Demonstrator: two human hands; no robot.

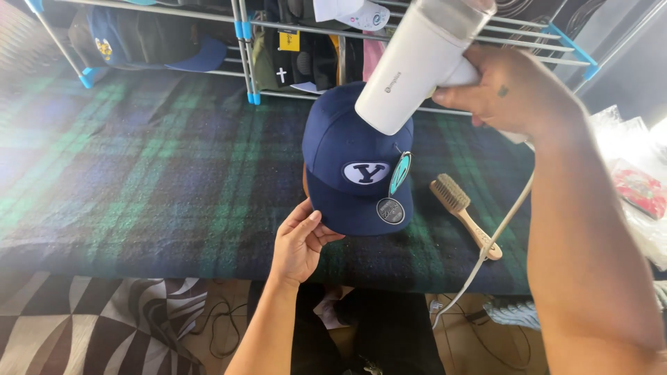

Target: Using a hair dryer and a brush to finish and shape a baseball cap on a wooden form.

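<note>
A navy blue cap (347, 149) with a white oval patch and hanging round tags sits on the green and blue plaid surface (160, 173). My left hand (300, 239) holds the cap's brim at its near left corner, thumb on top. My right hand (511, 90) grips a white handheld steamer (413, 66), its head tilted down and touching or hovering just over the cap's crown at the right. The steamer's white cord (497, 229) runs down off the front edge.
A wooden-handled brush (464, 214) lies right of the cap. A metal rack (243, 42) with several caps stands behind. Plastic-wrapped items (636, 187) lie at the far right. Cables and a patterned rug (90, 326) are on the floor below.
</note>
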